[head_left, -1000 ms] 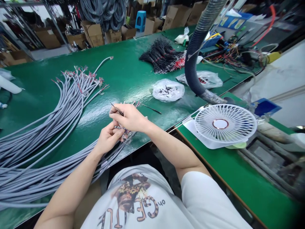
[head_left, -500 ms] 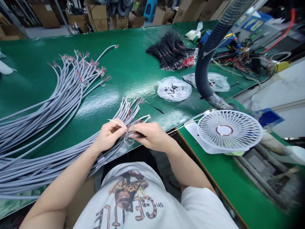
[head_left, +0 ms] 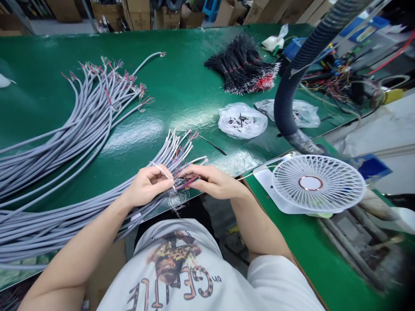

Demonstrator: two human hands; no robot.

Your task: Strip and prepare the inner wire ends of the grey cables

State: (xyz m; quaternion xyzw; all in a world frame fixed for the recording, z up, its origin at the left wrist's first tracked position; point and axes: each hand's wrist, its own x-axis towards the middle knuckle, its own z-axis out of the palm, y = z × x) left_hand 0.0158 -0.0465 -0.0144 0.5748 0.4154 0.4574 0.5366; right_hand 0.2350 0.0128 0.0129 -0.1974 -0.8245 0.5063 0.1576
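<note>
My left hand point(head_left: 147, 185) pinches the stripped end of one grey cable point(head_left: 162, 170) at the near edge of the green bench point(head_left: 181, 86). My right hand point(head_left: 210, 181) is closed on the thin coloured wires point(head_left: 186, 182) fanning out of that cable end, just to the right of the left hand. Both hands rest over a near bundle of grey cables point(head_left: 97, 207) whose stripped ends point(head_left: 178, 149) point up and right. A second, larger bundle of grey cables point(head_left: 81, 125) lies further back on the left.
A thin black tool point(head_left: 212, 145) lies beyond my right hand. Two clear bags of small parts point(head_left: 241, 119) point(head_left: 304, 112), a pile of black and red wires point(head_left: 243, 65), a ribbed hose point(head_left: 292, 86) and a white fan point(head_left: 317, 183) sit to the right. Cardboard boxes point(head_left: 139, 11) line the back.
My right hand came down from above the left hand and now grips the coloured wires beside it. The thin tool it held a second ago is gone from it. The view tilted down.
</note>
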